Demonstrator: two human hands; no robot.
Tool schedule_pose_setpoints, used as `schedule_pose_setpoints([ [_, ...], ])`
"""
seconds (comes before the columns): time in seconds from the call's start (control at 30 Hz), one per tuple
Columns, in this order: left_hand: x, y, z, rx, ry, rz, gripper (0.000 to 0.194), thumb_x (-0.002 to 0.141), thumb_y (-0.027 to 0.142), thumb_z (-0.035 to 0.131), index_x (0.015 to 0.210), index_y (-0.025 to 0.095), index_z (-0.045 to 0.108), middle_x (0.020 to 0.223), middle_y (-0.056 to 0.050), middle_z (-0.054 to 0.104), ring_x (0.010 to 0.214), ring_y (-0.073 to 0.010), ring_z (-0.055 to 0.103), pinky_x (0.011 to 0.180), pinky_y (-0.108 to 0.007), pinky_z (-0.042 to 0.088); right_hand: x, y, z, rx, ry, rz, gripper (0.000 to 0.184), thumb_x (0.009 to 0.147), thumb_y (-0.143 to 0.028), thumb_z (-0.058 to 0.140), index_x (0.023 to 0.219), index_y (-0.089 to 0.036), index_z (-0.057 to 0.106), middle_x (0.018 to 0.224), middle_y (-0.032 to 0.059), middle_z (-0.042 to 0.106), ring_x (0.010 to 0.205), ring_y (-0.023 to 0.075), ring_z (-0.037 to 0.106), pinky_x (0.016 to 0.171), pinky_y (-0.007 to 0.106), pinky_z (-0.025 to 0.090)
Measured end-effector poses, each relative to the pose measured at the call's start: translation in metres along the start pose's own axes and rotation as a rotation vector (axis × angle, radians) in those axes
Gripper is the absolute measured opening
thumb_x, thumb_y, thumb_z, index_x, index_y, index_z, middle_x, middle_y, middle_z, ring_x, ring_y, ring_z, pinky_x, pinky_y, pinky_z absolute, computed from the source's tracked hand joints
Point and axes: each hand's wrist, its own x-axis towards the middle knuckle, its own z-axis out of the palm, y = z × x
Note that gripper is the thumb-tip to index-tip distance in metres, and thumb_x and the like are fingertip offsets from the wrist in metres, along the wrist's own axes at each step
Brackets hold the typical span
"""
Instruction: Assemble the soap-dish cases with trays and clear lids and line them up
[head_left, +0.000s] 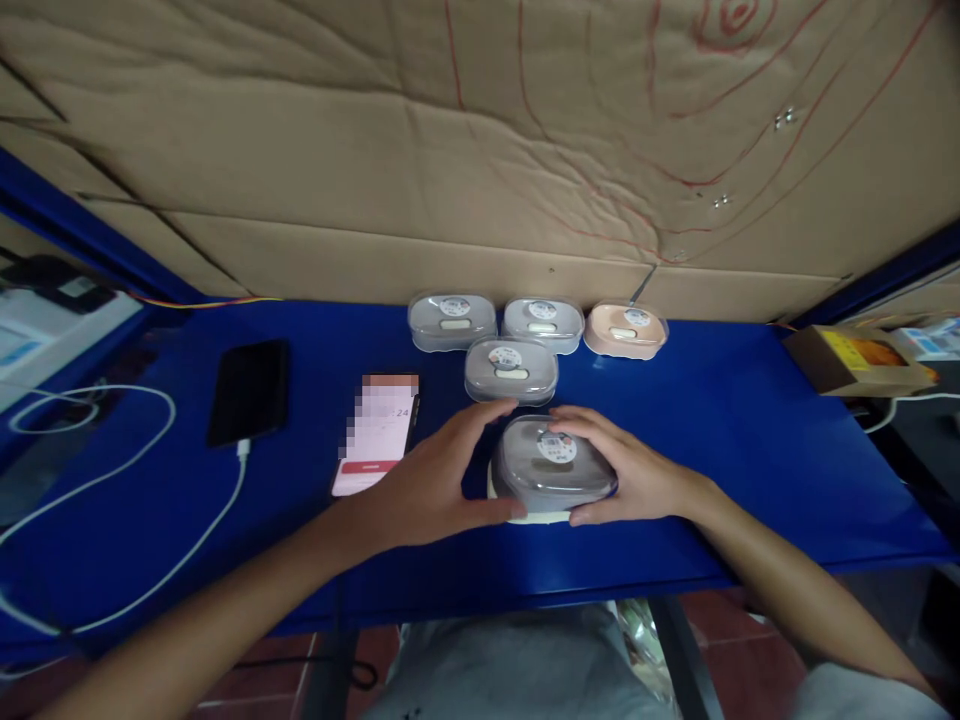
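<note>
A grey oval plastic box [555, 470] with a clear lid and a round sticker sits near the front of the blue table. A cream-white rim or base shows under its left and front edges. My right hand [630, 465] wraps its right side, fingers across the far edge of the lid and thumb at the front. From the left, my left hand [450, 470] spans it, thumb on the front left corner and fingertips at the far left corner; a gap shows beside the palm. Just behind is another grey box [511, 375], close to my left fingertips.
Two grey boxes [452, 325] and a peach box [626, 332] line the cardboard wall [337, 150]. On the left lie a lit phone [375, 430] and a dark phone [249, 390] with a white cable [217, 545]. A small cardboard carton [855, 365] stands at right.
</note>
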Motion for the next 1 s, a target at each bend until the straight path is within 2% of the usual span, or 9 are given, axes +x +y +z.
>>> schedule_pose_setpoints([
  [0.07,-0.002,-0.001,0.008,0.014,-0.071,-0.019,0.108,0.084,0.062,0.087,0.169,0.031,0.026,0.167,-0.018,0.050,0.146,-0.0407,0.057,0.116,-0.059,0.052,0.001,0.000,0.003,0.012,-0.009,0.004,0.106,0.082,-0.064,0.089,0.167,-0.033,0.033,0.168,0.0174,0.043,0.157,0.0370,0.045,0.123,0.054,0.050],
  [0.2,-0.002,-0.003,0.022,0.076,-0.070,0.024,0.101,0.089,0.044,0.085,0.169,0.032,0.024,0.161,-0.016,0.057,0.142,-0.0394,0.059,0.115,-0.058,0.049,-0.002,0.002,-0.003,0.009,-0.045,-0.004,0.105,0.083,-0.063,0.089,0.168,-0.033,0.035,0.169,0.0162,0.044,0.158,0.0370,0.044,0.126,0.054,0.047],
  [0.27,-0.003,-0.003,0.024,0.066,-0.061,0.039,0.106,0.091,0.048,0.083,0.172,0.033,0.016,0.160,-0.016,0.057,0.140,-0.0385,0.061,0.113,-0.056,0.050,-0.004,0.002,-0.009,0.000,-0.036,0.005,0.103,0.084,-0.061,0.088,0.168,-0.033,0.035,0.168,0.0159,0.045,0.157,0.0369,0.045,0.126,0.054,0.046],
  [0.37,-0.005,-0.004,0.024,0.042,-0.061,0.038,0.130,0.083,0.067,0.086,0.174,0.033,-0.001,0.163,-0.019,0.054,0.139,-0.0405,0.061,0.112,-0.057,0.051,-0.005,0.000,-0.011,-0.024,-0.009,0.026,0.103,0.086,-0.061,0.087,0.169,-0.034,0.033,0.168,0.0161,0.044,0.157,0.0362,0.045,0.126,0.054,0.047],
  [0.47,-0.007,-0.007,0.029,0.097,-0.052,0.056,0.145,0.075,0.063,0.094,0.174,0.035,-0.007,0.167,-0.020,0.049,0.146,-0.0438,0.056,0.116,-0.060,0.047,-0.004,-0.003,-0.003,-0.052,-0.017,0.013,0.102,0.086,-0.063,0.086,0.168,-0.034,0.034,0.171,0.0164,0.042,0.158,0.0373,0.045,0.124,0.056,0.049],
  [0.57,-0.009,-0.011,0.035,0.150,-0.046,0.078,0.144,0.075,0.051,0.098,0.175,0.035,-0.004,0.167,-0.021,0.049,0.148,-0.0441,0.054,0.118,-0.060,0.045,-0.004,-0.005,0.008,-0.109,-0.033,0.004,0.100,0.086,-0.066,0.084,0.168,-0.034,0.035,0.172,0.0173,0.041,0.157,0.0395,0.045,0.122,0.058,0.050],
  [0.73,-0.009,-0.010,0.035,0.105,-0.030,0.070,0.129,0.082,0.063,0.089,0.174,0.032,0.003,0.166,-0.022,0.049,0.148,-0.0432,0.054,0.118,-0.060,0.046,-0.003,-0.005,0.017,-0.179,-0.027,-0.026,0.102,0.085,-0.073,0.080,0.168,-0.032,0.036,0.172,0.0199,0.040,0.157,0.0417,0.045,0.122,0.062,0.048],
  [0.87,-0.010,-0.008,0.034,0.079,-0.003,0.032,0.125,0.084,0.051,0.091,0.173,0.032,0.005,0.167,-0.021,0.049,0.146,-0.0413,0.057,0.118,-0.059,0.046,-0.006,-0.002,-0.003,-0.054,-0.025,-0.048,0.105,0.085,-0.072,0.082,0.169,-0.031,0.033,0.169,0.0178,0.045,0.155,0.0387,0.048,0.122,0.056,0.050],
  [1.0,-0.011,-0.007,0.033,0.070,-0.013,0.003,0.128,0.081,0.044,0.095,0.174,0.030,0.008,0.166,-0.020,0.051,0.146,-0.0407,0.057,0.118,-0.057,0.047,-0.017,0.010,-0.041,-0.111,-0.006,0.066,0.088,0.094,-0.055,0.081,0.167,-0.034,0.037,0.165,0.0130,0.051,0.152,0.0367,0.051,0.124,0.057,0.047],
])
